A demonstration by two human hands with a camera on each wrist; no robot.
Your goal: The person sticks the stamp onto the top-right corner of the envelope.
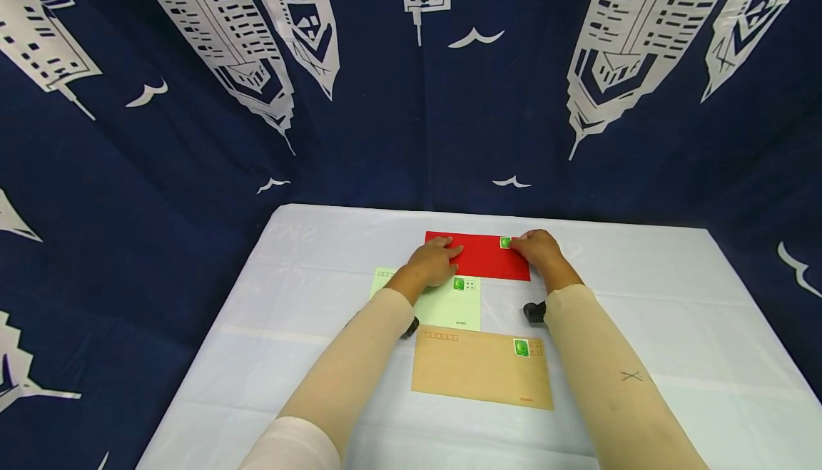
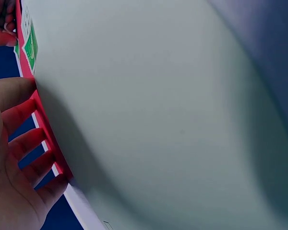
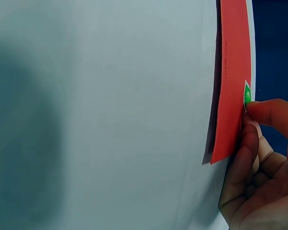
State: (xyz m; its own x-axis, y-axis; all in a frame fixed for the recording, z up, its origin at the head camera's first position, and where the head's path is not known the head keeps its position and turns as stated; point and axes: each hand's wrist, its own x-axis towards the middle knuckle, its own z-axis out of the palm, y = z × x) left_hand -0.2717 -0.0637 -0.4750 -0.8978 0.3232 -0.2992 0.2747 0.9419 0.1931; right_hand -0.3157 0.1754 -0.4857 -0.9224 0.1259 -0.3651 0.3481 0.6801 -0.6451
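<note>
A red envelope (image 1: 481, 256) lies at the far side of the table. My left hand (image 1: 432, 262) rests on its left part with spread fingers, and the left wrist view shows the fingertips (image 2: 47, 136) along the red surface. At the envelope's upper right corner is a green stamp (image 1: 505, 242) with a white border. The thumb and forefinger of my right hand (image 1: 538, 247) pinch this stamp's right edge, the other fingers curled beneath; the right wrist view shows the thumb on the stamp (image 3: 247, 95).
Nearer lies a pale green envelope (image 1: 449, 306) with a green stamp (image 1: 459, 284), partly covered by my left arm. A tan envelope (image 1: 481, 370), also stamped, is closest to me. The white-covered table (image 1: 289, 263) meets a navy printed curtain (image 1: 385, 135) behind.
</note>
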